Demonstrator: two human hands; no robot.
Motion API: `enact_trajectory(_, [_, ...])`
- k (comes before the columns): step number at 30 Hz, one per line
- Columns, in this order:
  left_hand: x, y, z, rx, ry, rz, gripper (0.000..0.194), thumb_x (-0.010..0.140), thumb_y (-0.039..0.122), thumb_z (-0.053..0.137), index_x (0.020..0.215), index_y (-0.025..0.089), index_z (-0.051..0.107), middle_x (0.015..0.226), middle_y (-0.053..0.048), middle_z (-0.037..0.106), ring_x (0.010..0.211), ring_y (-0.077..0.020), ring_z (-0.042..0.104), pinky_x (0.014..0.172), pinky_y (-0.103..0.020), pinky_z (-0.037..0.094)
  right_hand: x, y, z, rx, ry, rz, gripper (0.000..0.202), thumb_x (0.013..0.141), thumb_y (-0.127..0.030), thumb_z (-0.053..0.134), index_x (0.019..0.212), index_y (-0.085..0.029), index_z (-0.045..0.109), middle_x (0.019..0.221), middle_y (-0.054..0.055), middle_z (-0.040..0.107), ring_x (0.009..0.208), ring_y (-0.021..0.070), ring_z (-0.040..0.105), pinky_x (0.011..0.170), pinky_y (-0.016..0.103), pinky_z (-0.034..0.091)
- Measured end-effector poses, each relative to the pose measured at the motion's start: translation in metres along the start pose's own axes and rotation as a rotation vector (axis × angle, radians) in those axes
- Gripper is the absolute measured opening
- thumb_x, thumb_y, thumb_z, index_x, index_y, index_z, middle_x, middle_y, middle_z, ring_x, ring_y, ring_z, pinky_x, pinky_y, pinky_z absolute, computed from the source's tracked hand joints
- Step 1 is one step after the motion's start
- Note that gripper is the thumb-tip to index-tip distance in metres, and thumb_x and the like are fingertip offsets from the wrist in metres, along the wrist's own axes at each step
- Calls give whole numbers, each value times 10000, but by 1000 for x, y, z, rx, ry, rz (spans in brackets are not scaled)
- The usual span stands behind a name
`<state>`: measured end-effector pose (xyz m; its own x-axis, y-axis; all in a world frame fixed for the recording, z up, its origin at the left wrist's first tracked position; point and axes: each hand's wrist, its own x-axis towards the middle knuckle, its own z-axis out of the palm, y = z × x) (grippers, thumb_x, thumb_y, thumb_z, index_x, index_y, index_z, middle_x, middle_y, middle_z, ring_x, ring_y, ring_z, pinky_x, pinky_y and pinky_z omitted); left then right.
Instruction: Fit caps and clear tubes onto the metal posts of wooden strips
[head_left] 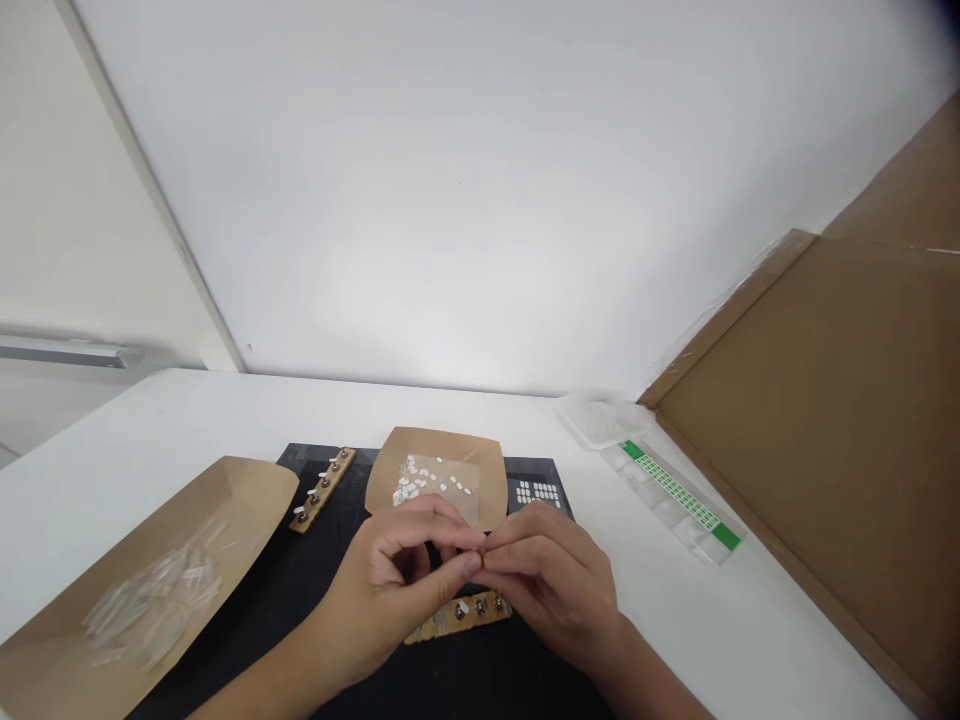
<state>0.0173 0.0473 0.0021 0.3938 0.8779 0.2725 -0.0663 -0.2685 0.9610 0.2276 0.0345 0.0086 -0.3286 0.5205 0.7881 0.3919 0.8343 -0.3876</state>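
Note:
My left hand [401, 565] and my right hand [551, 580] meet fingertip to fingertip over the black mat [247, 610]. Both are closed in a pinch, and whatever lies between the fingertips is too small to make out. Just below them is a wooden strip [466, 622] with several round metal pieces, partly covered by my left hand. Behind my fingers a brown paper tray [491, 480] holds a clear sheet with small white oval pieces [421, 472]. A second wooden strip [324, 490] with metal pieces and white tabs rests at the mat's back left.
On the left, a long brown paper tray [259, 485] holds clear plastic pieces [161, 600]. White ovals [538, 493] lie in rows at the mat's right. Farther right are a clear plastic container [600, 420] and a green-and-white strip [679, 495]. A cardboard panel [825, 420] borders the right side.

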Motion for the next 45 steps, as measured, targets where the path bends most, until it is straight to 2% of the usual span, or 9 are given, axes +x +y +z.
enact_trajectory(3, [-1, -3, 2, -69, -18, -62, 154, 934, 338, 763, 992, 231, 858, 892, -75, 716, 796, -176, 656, 624, -263, 517, 1, 0, -2, 23, -12, -11, 199, 922, -167, 828, 1030, -252, 683, 879, -8, 788, 733, 150, 731, 690, 304, 550])
enact_trajectory(11, [-3, -12, 3, -190, -39, -252, 375, 847, 393, 862, 1104, 166, 713, 870, -63, 754, 695, -131, 629, 635, -252, 503, -2, 4, -4, -67, -83, -31, 240, 896, -221, 863, 900, -229, 623, 768, -51, 772, 595, 118, 704, 614, 282, 440])
enact_trajectory(15, [-2, -12, 3, -270, -69, -267, 450, 851, 369, 864, 1181, 184, 621, 849, -37, 750, 586, -78, 530, 566, -205, 419, -1, 3, -7, -107, -62, 18, 295, 878, -372, 886, 984, -248, 641, 748, -58, 760, 616, 126, 712, 620, 272, 456])
enact_trajectory(19, [-2, -15, 5, -284, -71, -307, 515, 830, 357, 882, 1206, 203, 567, 830, -14, 735, 551, -65, 495, 538, -188, 390, -2, 3, -9, -123, -126, 14, 289, 906, -419, 853, 1077, -264, 680, 816, -44, 786, 675, 130, 734, 633, 275, 476])
enact_trajectory(23, [-3, -16, 4, -216, -72, -328, 447, 825, 400, 878, 1091, 188, 588, 838, -17, 723, 528, -61, 478, 486, -175, 386, -6, 6, -10, -113, -161, -1, 324, 892, -468, 846, 1082, -255, 692, 846, -38, 781, 680, 128, 719, 637, 285, 459])
enact_trajectory(28, [0, -12, -2, 192, -45, -101, 196, 897, 373, 807, 913, 190, 737, 686, 13, 665, 529, -84, 474, 511, -201, 400, -6, 9, -19, -126, -268, 44, 400, 837, -564, 845, 990, -230, 687, 800, -36, 730, 655, 127, 657, 618, 282, 421])
enact_trajectory(34, [6, -12, -8, 403, 12, 159, 106, 982, 256, 725, 917, 224, 803, 843, -9, 775, 657, -123, 664, 622, -222, 514, -5, 12, -29, -163, -462, 136, 491, 805, -683, 805, 913, -222, 675, 763, -42, 672, 612, 130, 589, 571, 277, 371])
enact_trajectory(39, [5, -15, -9, 563, 67, 293, 171, 1041, 190, 625, 1071, 197, 793, 845, -12, 767, 598, -100, 660, 661, -200, 565, -10, 15, -25, -186, -548, 168, 511, 757, -693, 834, 894, -223, 687, 806, -29, 682, 666, 152, 614, 588, 286, 378])
enact_trajectory(45, [-2, -26, -12, 703, 34, 401, 421, 1065, 89, 477, 1445, 216, 604, 1183, -60, 757, 573, -58, 611, 763, -194, 603, -13, 18, -18, -199, -589, 191, 527, 761, -729, 800, 907, -229, 722, 853, -18, 699, 710, 166, 649, 616, 298, 384])
